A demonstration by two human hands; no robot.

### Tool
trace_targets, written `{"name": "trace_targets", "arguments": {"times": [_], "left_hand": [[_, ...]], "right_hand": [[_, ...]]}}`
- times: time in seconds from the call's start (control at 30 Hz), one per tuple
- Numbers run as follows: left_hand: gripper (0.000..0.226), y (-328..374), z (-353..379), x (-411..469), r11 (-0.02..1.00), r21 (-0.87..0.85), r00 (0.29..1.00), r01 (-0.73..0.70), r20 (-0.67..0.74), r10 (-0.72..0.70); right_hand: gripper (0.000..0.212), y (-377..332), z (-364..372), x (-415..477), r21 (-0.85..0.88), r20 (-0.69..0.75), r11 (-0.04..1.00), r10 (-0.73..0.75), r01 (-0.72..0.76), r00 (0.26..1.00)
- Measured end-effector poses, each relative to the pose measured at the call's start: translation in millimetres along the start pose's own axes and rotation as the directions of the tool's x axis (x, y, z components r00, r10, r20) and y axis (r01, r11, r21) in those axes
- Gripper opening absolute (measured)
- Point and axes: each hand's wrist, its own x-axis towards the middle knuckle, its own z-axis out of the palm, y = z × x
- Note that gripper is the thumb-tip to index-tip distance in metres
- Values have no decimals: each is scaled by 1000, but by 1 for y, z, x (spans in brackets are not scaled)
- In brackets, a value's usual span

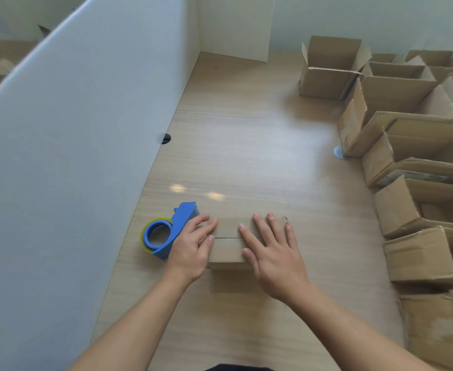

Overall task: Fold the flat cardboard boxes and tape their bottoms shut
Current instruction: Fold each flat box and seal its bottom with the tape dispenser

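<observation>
In the lower centre the box [226, 251] has its flaps folded shut, but the seam looks untaped. Left hand [193, 246] and right hand [272, 254] press flat on it, fingers straight. The dispenser [166, 231] lies just left — folded boxes [407, 129] crowd the right edge.

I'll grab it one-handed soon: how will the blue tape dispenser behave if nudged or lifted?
The tape dispenser looks like moulded plastic, so probably stiff. Lying on its side on the desk, it should slide, not roll. Its tape roll looks thin, so likely light.
</observation>
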Motion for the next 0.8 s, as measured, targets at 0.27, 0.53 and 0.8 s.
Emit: {"name": "trace_targets", "arguments": {"times": [0.27, 0.53, 0.8], "left_hand": [[46, -20, -50, 21, 903, 387, 980, 189, -136, -147], [71, -44, -25, 27, 752, 585, 922, 305, 16, -386], [59, 12, -74, 35, 948, 184, 965, 260, -4, -263]], "right_hand": [[40, -2, -5, 10, 201, 17, 979, 12, -15, 1000], [37, 5, -11, 13, 467, -9, 882, 81, -68, 997], [59, 10, -20, 10, 731, 5, 672, 165, -116, 986]]}}
